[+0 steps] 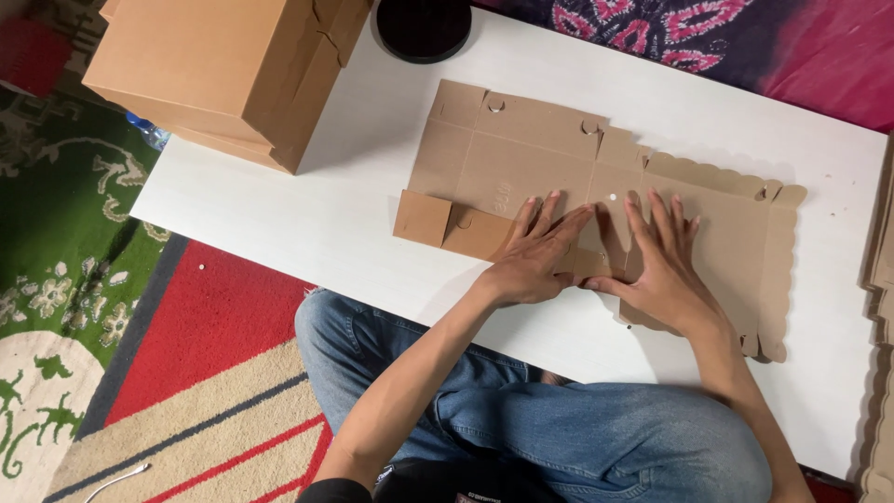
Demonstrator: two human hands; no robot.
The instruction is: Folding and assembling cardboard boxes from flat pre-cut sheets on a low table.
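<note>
A flat, unfolded brown cardboard box blank point(521, 163) lies on the white table point(307, 214), centre to right of the frame, with scalloped edges at its right end. The left hand point(535, 256) rests palm-down on the blank's lower middle flap, fingers spread and flat, gripping nothing. The right hand point(663, 270) presses flat just beside it, fingers splayed, thumb pointing toward the left hand. Assembled cardboard boxes point(219, 70) are stacked at upper left. A black round object point(424, 28) sits at the top edge. Patterned carpet point(112, 326) fills the lower left.
</note>
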